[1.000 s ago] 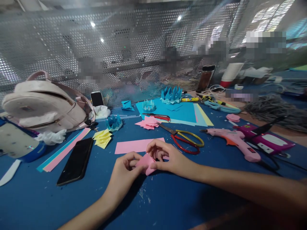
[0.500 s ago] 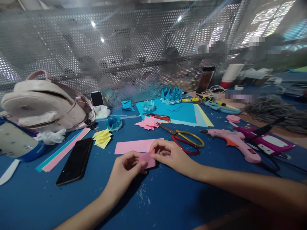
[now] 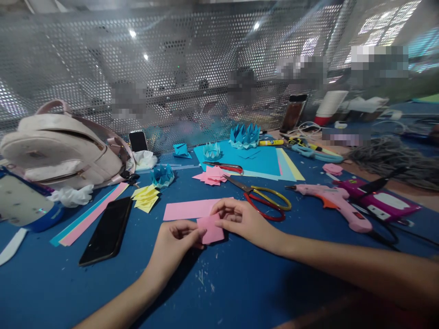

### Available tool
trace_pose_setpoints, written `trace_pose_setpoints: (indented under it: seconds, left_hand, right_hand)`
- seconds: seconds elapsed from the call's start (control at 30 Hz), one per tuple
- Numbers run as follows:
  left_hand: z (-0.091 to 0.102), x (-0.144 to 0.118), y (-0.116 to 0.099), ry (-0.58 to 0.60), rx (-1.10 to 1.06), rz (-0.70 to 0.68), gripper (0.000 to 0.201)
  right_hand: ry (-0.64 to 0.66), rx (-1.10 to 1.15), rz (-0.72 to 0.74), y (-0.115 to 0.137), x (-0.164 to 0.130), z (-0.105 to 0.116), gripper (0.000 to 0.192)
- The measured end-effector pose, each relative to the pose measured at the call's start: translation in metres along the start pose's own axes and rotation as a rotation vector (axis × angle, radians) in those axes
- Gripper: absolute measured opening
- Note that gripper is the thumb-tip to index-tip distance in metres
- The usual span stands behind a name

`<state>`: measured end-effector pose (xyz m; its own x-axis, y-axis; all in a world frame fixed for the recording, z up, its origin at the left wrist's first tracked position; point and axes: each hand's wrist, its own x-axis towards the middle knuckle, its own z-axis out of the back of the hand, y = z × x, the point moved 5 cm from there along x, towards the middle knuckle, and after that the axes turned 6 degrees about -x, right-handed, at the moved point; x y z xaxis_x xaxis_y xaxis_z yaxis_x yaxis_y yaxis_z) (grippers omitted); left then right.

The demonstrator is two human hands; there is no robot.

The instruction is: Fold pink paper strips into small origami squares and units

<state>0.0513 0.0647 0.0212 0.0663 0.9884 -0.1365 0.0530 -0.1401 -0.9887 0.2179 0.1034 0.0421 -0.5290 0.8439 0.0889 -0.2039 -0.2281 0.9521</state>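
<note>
Between both hands is a small square of pink paper [image 3: 211, 232], held just above the blue table. My left hand [image 3: 178, 240] pinches its left edge between thumb and fingers. My right hand [image 3: 238, 221] grips the upper right corner, its other fingers curled. Just behind lies a pink paper strip [image 3: 187, 209], flat on the table and partly covered by my right hand. Scissors [image 3: 264, 198] with red and yellow handles rest beyond my right hand. Their blade tips touch a pile of folded pink paper pieces [image 3: 212, 176]. A pile of folded yellow paper pieces [image 3: 146, 198] lies to the left.
A black phone [image 3: 107, 230] and paper strips [image 3: 89, 214] lie at left, before a pale backpack [image 3: 61, 141]. Blue folded paper crowns [image 3: 245, 136] stand at the back near blue sheets [image 3: 264, 162]. A pink glue gun [image 3: 336, 201] with its cord is at right.
The pink square now lies flatter, with more of its face showing. My left fingers have shifted slightly left along it; my right hand has barely moved.
</note>
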Motion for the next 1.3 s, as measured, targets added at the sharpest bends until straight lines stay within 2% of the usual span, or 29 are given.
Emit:
trace_pose_setpoints:
  seconds: [0.23, 0.37, 0.5, 0.63, 0.8, 0.97, 1.3]
  left_hand:
    - [0.001, -0.001, -0.001, 0.005, 0.071, -0.022, 0.033]
    - [0.002, -0.003, -0.002, -0.004, 0.141, -0.084, 0.032]
    - [0.004, -0.003, -0.005, -0.004, 0.191, -0.134, 0.032]
    - [0.005, -0.002, -0.006, -0.021, 0.217, -0.150, 0.031]
    - [0.003, -0.003, -0.007, -0.020, 0.221, -0.134, 0.033]
    - [0.003, -0.004, -0.008, -0.002, 0.215, -0.090, 0.035]
    - [0.000, -0.002, -0.008, 0.032, 0.158, -0.042, 0.033]
  right_hand:
    - [-0.013, 0.045, -0.023, -0.005, 0.002, 0.000, 0.026]
    - [0.058, 0.055, -0.072, -0.013, 0.003, -0.004, 0.029]
    - [0.031, -0.019, -0.035, -0.013, 0.006, 0.002, 0.031]
    - [0.046, 0.015, -0.023, -0.011, 0.009, 0.003, 0.037]
    - [0.059, -0.040, 0.014, -0.007, 0.008, 0.003, 0.040]
    - [0.094, -0.150, 0.060, -0.005, 0.005, 0.003, 0.032]
    - [0.107, -0.182, 0.082, -0.005, 0.005, 0.002, 0.035]
